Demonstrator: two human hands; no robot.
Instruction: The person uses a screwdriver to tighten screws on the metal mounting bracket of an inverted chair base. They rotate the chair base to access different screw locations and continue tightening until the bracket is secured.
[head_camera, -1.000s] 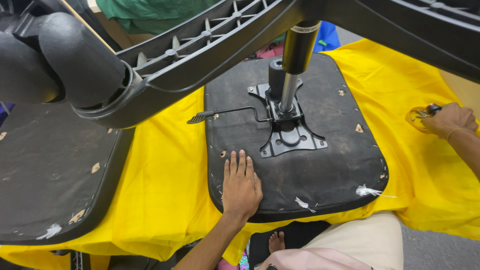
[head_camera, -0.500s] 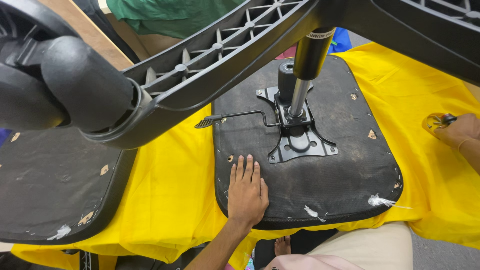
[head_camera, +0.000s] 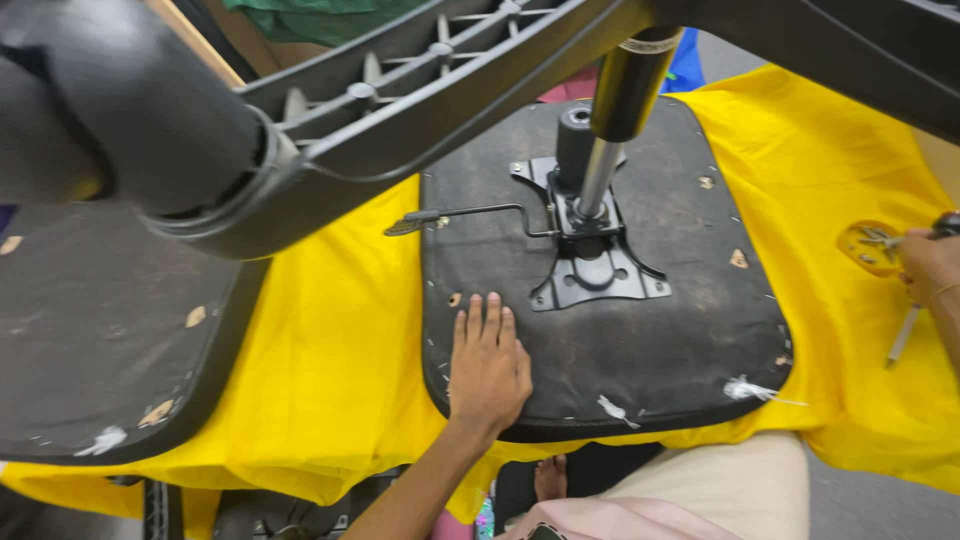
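Step in hand, as it reads: fastening work on the upturned black padded chair seat (head_camera: 640, 330), which lies underside-up on the yellow cloth (head_camera: 330, 350).

Left hand (head_camera: 487, 365) lies flat on the seat's near-left corner, fingers together and extended, palm down, gripping nothing; it looks like bracing. Just beyond the fingertips and to their right sits the black metal mounting plate (head_camera: 598, 270), with the chrome gas-lift column (head_camera: 612, 130) rising from it. A thin black lever rod with paddle end (head_camera: 455, 215) runs out to the left, beyond the fingertips.

Right hand (head_camera: 930, 262) is well apart from the seat, at the frame's right edge, curled around something; what it pinches cannot be told. A slim grey-handled tool (head_camera: 903, 335) lies on the cloth just below it.

Container: small round yellow dish (head_camera: 868, 245), touching or just beside the right hand, holds small metal pieces, probably screws.

Next move likely calls for bringing a fastener and the tool to the plate while the left hand steadies.
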